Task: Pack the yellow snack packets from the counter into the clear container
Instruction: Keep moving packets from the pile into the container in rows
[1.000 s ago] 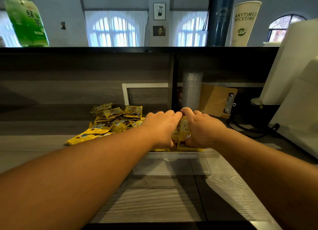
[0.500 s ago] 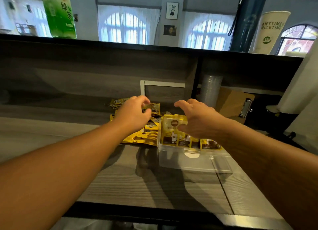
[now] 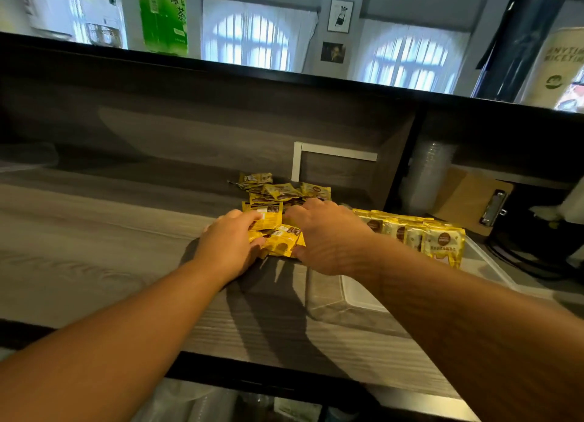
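Yellow foil snack packets (image 3: 278, 200) lie heaped loose on the grey wood-grain counter (image 3: 94, 251), toward its back edge, just left of the clear rectangular plastic container (image 3: 341, 298). A row of the same packets stands upright inside that container. Both forearms reach forward, palms down. Left hand (image 3: 229, 248) rests on the near side of the heap, fingers curled onto a few packets, thumb underneath. Right hand (image 3: 328, 235) is spread over the heap's right side, fingers bent down among the packets; whether it grips one cannot be told.
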Demonstrator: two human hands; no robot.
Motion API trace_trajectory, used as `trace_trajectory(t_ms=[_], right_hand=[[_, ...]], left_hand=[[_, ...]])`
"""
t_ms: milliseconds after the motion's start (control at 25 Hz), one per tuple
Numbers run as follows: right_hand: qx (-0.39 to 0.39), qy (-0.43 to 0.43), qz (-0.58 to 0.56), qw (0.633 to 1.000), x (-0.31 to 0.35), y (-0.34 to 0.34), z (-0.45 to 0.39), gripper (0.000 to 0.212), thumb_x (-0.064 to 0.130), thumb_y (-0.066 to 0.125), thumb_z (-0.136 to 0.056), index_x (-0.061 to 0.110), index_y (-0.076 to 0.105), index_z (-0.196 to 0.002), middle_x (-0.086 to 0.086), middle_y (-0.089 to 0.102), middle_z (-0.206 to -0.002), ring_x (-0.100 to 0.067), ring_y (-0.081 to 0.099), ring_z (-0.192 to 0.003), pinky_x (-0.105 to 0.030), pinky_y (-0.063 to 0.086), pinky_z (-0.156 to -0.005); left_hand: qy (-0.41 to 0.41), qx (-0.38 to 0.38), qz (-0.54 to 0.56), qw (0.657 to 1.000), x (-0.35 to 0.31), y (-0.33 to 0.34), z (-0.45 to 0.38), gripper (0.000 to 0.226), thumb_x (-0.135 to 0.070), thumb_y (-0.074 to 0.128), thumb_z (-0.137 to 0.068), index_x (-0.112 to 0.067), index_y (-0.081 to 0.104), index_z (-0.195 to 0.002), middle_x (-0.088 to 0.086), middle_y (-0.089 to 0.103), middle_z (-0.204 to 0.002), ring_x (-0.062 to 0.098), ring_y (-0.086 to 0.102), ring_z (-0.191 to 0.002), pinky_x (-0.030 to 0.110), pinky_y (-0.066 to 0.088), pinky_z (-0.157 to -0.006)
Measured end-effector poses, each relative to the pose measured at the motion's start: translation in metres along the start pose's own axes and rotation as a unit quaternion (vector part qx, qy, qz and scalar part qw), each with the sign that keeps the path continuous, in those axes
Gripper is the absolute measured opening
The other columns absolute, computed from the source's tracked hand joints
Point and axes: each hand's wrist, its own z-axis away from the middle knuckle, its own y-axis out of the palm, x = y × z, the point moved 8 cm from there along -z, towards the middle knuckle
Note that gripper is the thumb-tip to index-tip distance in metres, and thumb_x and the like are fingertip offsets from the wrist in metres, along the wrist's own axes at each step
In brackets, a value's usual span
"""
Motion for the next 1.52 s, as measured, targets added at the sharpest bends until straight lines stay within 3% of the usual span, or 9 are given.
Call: trace_trajectory(t_ms=[120, 400, 520, 640, 800, 920, 1160, 1440, 1520], right_hand=[[0.048, 0.014, 0.024, 0.998, 0.013, 0.02, -0.013, 0.054, 0.031, 0.065, -0.086, 0.022, 0.044, -0.135, -0.006, 0.049, -0.13, -0.029, 0.048, -0.118, -0.043, 0.046, -0.092], [0.094, 0.142, -0.051, 0.984, 0.027, 0.045, -0.039, 0.059, 0.013, 0.068, -0.087, 0.01, 0.039, -0.138, -0.013, 0.057, -0.125, -0.031, 0.057, -0.113, -0.039, 0.049, -0.083], [0.072, 0.164, -0.05, 0.983, 0.031, 0.047, -0.044, 0.087, 0.003, 0.064, -0.084, 0.015, 0.011, -0.152, -0.02, 0.058, -0.126, -0.035, 0.059, -0.11, -0.045, 0.054, -0.085], [0.051, 0.147, -0.035, 0.987, 0.035, 0.048, -0.049, 0.065, 0.0, 0.06, -0.086, 0.011, 0.028, -0.142, -0.018, 0.06, -0.119, -0.035, 0.061, -0.104, -0.042, 0.052, -0.074], [0.061, 0.116, -0.009, 0.991, 0.042, 0.049, -0.05, 0.047, 0.004, 0.058, -0.09, 0.01, 0.043, -0.133, -0.014, 0.059, -0.12, -0.033, 0.059, -0.109, -0.038, 0.047, -0.072], [0.043, 0.104, 0.002, 0.994, 0.044, 0.047, -0.049, 0.044, 0.008, 0.059, -0.09, 0.013, 0.045, -0.132, -0.011, 0.061, -0.116, -0.031, 0.06, -0.105, -0.036, 0.045, -0.07], [-0.012, 0.112, -0.013, 0.994, 0.035, 0.033, -0.043, 0.042, 0.004, 0.057, -0.089, 0.017, 0.048, -0.127, -0.01, 0.062, -0.112, -0.03, 0.06, -0.102, -0.034, 0.044, -0.066], [-0.122, 0.147, -0.136, 0.972, 0.004, -0.019, -0.01, 0.029, 0.002, 0.055, -0.09, 0.018, 0.058, -0.114, -0.003, 0.061, -0.101, -0.02, 0.056, -0.086, -0.031, 0.05, -0.068], [-0.177, 0.161, -0.186, 0.953, -0.015, -0.036, 0.007, 0.025, 0.005, 0.055, -0.092, 0.019, 0.06, -0.111, 0.001, 0.059, -0.094, -0.018, 0.057, -0.086, -0.03, 0.05, -0.068]], left_hand=[[0.029, -0.027, -0.053, 0.998, -0.008, -0.003, 0.002, 0.029, -0.03, 0.065, -0.095, -0.026, 0.068, -0.124, 0.003, 0.06, -0.117, 0.027, 0.055, -0.11, 0.041, 0.044, -0.088], [0.007, -0.15, 0.085, 0.985, 0.003, -0.027, 0.01, 0.012, -0.024, 0.063, -0.095, -0.018, 0.073, -0.096, 0.0, 0.058, -0.102, 0.016, 0.054, -0.092, 0.034, 0.047, -0.072], [-0.038, -0.242, 0.138, 0.96, 0.016, -0.046, 0.012, 0.015, -0.021, 0.054, -0.1, -0.013, 0.066, -0.096, 0.005, 0.062, -0.097, 0.019, 0.055, -0.084, 0.031, 0.037, -0.066], [-0.109, -0.321, 0.231, 0.912, 0.038, -0.062, 0.02, 0.015, -0.022, 0.048, -0.104, -0.017, 0.057, -0.092, 0.0, 0.063, -0.089, 0.017, 0.058, -0.078, 0.029, 0.04, -0.062], [-0.162, -0.297, 0.367, 0.866, 0.044, -0.057, 0.021, 0.015, -0.029, 0.048, -0.105, -0.024, 0.057, -0.096, -0.01, 0.061, -0.089, 0.018, 0.071, -0.075, 0.023, 0.054, -0.045], [-0.203, -0.312, 0.374, 0.849, 0.051, -0.058, 0.022, 0.014, -0.029, 0.047, -0.105, -0.026, 0.057, -0.096, -0.014, 0.058, -0.089, 0.018, 0.07, -0.081, 0.033, 0.061, -0.056], [-0.204, -0.298, 0.435, 0.825, 0.053, -0.051, 0.022, 0.017, -0.029, 0.046, -0.104, -0.02, 0.058, -0.109, 0.0, 0.065, -0.102, 0.021, 0.072, -0.077, 0.014, 0.047, -0.045], [-0.142, -0.284, 0.375, 0.871, 0.032, -0.051, 0.025, 0.01, -0.031, 0.056, -0.101, -0.02, 0.057, -0.101, 0.007, 0.068, -0.101, 0.018, 0.073, -0.073, 0.014, 0.048, -0.047], [-0.115, -0.286, 0.358, 0.881, 0.016, -0.056, 0.024, 0.009, -0.036, 0.055, -0.099, -0.028, 0.056, -0.096, 0.003, 0.067, -0.095, 0.023, 0.072, -0.074, 0.026, 0.056, -0.051]])
